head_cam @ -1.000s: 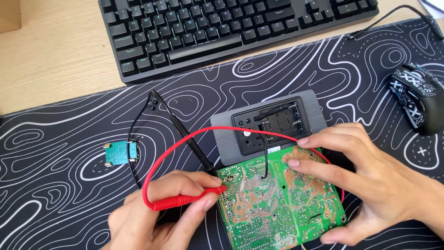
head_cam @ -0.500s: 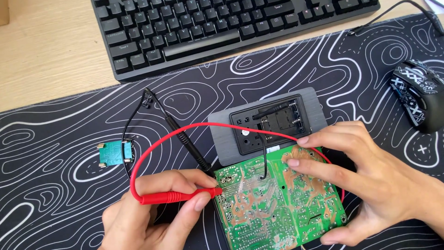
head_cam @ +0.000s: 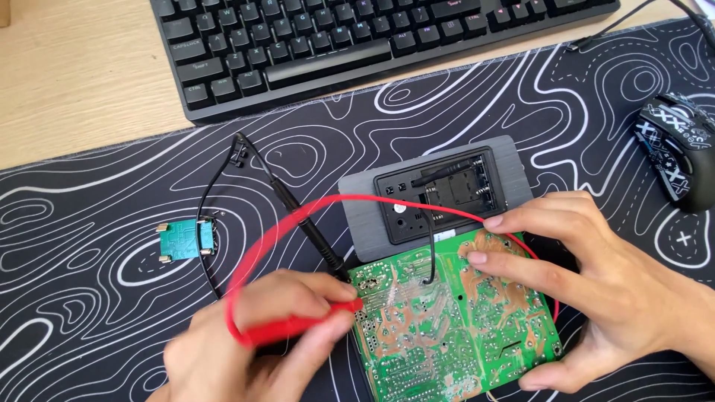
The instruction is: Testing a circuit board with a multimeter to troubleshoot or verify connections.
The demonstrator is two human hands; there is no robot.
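the left hand point(head_cam: 253, 339) was closed around a red probe point(head_cam: 298, 327), thumb and fingers clamped on its body. the probe lay nearly level, long axis running left to right, tip pointing right and touching the left edge of a green circuit board point(head_cam: 447, 327). a red wire point(head_cam: 357, 205) looped up and over toward the board's right side. the right hand point(head_cam: 596, 290) gripped the board's right edge, fingers pressed on its solder side. a black probe point(head_cam: 302, 219) slanted down-right to the board's top-left corner. behind sat a grey meter point(head_cam: 439, 193), all on a black patterned mat point(head_cam: 89, 260) over a wooden desk point(head_cam: 74, 67), with a keyboard point(head_cam: 357, 37), mouse point(head_cam: 678, 145) and small teal board point(head_cam: 182, 240).
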